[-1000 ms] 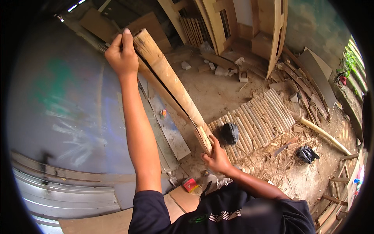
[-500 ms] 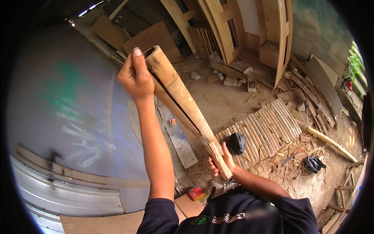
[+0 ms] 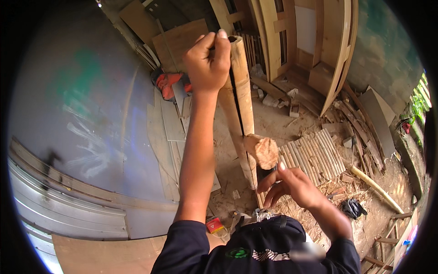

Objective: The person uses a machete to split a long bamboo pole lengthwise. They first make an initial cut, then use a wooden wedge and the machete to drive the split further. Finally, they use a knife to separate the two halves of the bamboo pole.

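Note:
A thick bamboo pole (image 3: 244, 93) stands lengthwise before me, its hollow far end up, with a long dark split down its side. My left hand (image 3: 208, 61) is closed at that end, thumb by the rim. Lower down, a stubby wooden piece (image 3: 266, 153), perhaps a tool's handle, juts from the split with its rough end toward me; whatever is inside the bamboo is hidden. Just below that wood, my right hand (image 3: 294, 186) is off it, fingers loosely bent and apart, nothing visible in them.
Several bamboo lengths (image 3: 315, 157) lie side by side on the floor to the right, near shavings and a black bag (image 3: 353, 208). Wooden frames (image 3: 337, 59) lean at the back. Beside my left arm is a grey board (image 3: 100, 114); an orange-and-black item (image 3: 169, 85) lies beyond it.
The bamboo has swung from a left slant to nearly upright, my left hand moving right with it. My right hand has come off the wooden piece, which now points toward me.

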Demonstrator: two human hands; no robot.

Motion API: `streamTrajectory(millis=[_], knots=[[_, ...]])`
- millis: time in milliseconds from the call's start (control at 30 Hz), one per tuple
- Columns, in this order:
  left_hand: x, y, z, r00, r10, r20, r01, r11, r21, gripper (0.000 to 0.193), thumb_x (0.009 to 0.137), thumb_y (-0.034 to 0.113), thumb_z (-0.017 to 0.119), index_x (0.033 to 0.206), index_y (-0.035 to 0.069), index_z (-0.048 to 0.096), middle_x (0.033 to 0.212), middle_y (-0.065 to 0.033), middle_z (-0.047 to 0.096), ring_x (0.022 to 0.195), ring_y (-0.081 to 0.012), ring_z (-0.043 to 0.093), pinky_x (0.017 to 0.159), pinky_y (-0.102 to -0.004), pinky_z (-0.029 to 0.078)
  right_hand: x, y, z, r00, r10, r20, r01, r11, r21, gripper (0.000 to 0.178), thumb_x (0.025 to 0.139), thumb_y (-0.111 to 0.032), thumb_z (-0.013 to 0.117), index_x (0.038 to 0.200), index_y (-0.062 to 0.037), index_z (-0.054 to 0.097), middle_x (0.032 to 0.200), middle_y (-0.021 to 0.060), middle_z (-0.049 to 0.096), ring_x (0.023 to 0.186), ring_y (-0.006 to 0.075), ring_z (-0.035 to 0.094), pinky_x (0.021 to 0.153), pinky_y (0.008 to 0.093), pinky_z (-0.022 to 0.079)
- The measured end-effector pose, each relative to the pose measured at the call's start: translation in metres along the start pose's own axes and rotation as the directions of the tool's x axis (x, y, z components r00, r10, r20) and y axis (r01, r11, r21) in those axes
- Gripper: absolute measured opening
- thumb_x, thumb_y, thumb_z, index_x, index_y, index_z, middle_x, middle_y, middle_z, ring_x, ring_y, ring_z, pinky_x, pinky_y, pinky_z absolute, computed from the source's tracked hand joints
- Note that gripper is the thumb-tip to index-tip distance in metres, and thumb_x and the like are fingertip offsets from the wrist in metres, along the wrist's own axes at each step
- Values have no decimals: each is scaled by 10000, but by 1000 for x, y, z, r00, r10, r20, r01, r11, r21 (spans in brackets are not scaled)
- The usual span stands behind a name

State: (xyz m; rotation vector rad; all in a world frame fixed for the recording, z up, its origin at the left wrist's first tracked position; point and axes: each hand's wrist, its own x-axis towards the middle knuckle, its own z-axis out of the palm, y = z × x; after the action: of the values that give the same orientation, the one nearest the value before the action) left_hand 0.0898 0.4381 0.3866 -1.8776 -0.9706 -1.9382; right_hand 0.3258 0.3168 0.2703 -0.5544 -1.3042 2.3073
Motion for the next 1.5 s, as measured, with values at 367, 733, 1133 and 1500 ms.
streamTrajectory(millis=[367, 733, 1133, 1500], knots=[[9, -21, 7, 1000, 19, 21, -19, 1000, 1, 354, 907, 194, 641, 639, -8, 531, 487, -29, 413, 493, -74, 332, 455, -289, 292, 53, -1, 18, 856, -518, 0, 459, 758, -463, 360, 958, -252, 636, 722, 7, 550, 718, 46, 598, 761, 163, 554, 722, 353, 435], [7, -39, -52, 996, -73, -49, 79, 986, 145, 350, 933, 187, 628, 651, -5, 548, 496, 10, 396, 513, -37, 351, 461, -272, 300, 36, 123, -3, 829, -559, 25, 292, 394, -871, 196, 864, -174, 738, 799, -20, 635, 815, 115, 642, 954, 299, 659, 926, 433, 485], [-5, 27, -7, 995, 94, -14, -93, 995, 47, 349, 985, 200, 592, 706, -6, 626, 567, -146, 534, 489, -239, 505, 518, -354, 405, 166, -128, 16, -16, -967, 254, 742, -182, -645, 241, 898, -213, 694, 960, 16, 647, 823, 140, 680, 746, 235, 675, 676, 314, 518], [-10, 52, -51, 989, 136, 57, -130, 987, -95, 240, 969, 78, 607, 761, -30, 659, 634, -71, 608, 589, -160, 554, 585, -303, 440, 133, -142, 26, 74, -794, 603, 661, -414, -626, 274, 890, -239, 697, 774, 6, 657, 681, 124, 585, 645, 294, 573, 603, 390, 470]])
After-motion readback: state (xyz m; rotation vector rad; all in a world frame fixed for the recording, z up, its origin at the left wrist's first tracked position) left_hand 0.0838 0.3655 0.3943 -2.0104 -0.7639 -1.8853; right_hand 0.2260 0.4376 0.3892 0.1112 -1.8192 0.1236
